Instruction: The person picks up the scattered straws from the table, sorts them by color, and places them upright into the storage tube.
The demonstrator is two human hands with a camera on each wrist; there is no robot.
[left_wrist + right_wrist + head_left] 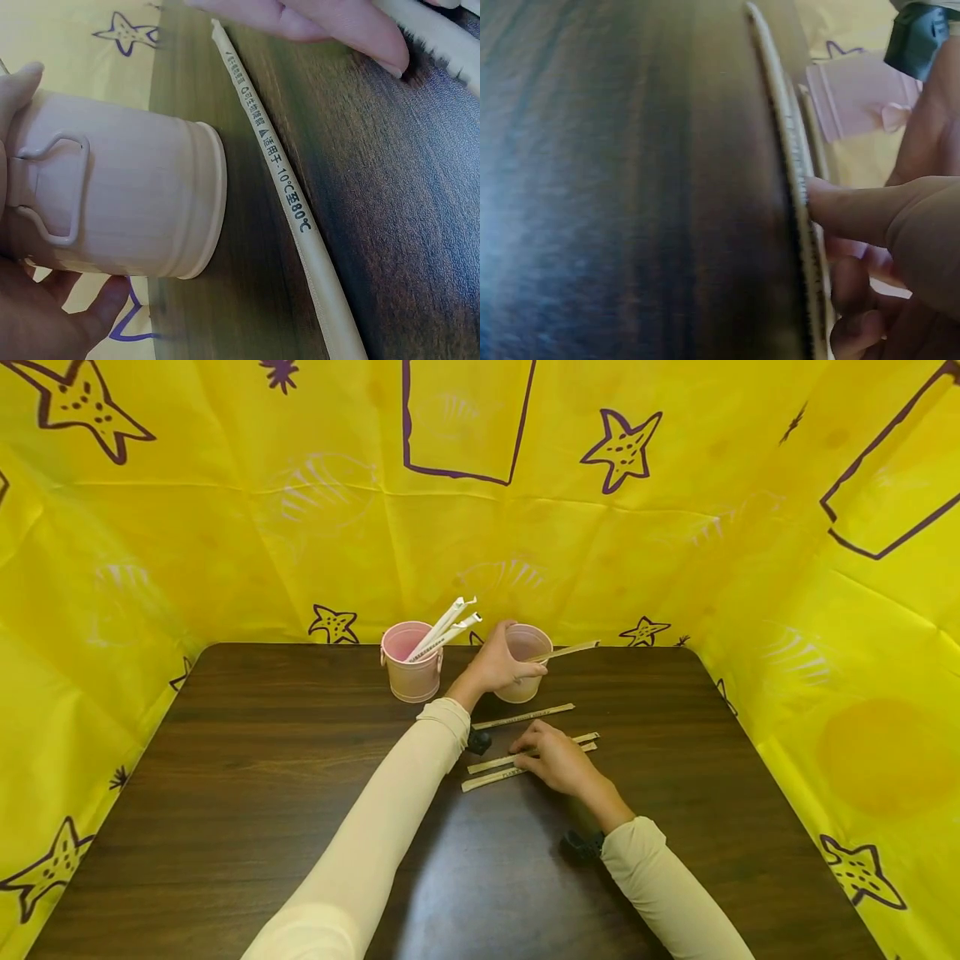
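My left hand grips the right pink bucket, thumb along its near side. One paper-wrapped straw leans out of that bucket to the right. In front of it lies another paper-wrapped straw, whose printed wrapper shows in the left wrist view beside the bucket's base. Nearer me, my right hand pinches the farther straw of a close pair between thumb and fingers. The nearer straw of the pair runs alongside, partly hidden under the hand.
A second pink bucket stands to the left with white-wrapped straws leaning in it. Both buckets are near the far edge of the dark wooden table. Yellow patterned cloth hangs behind and at both sides.
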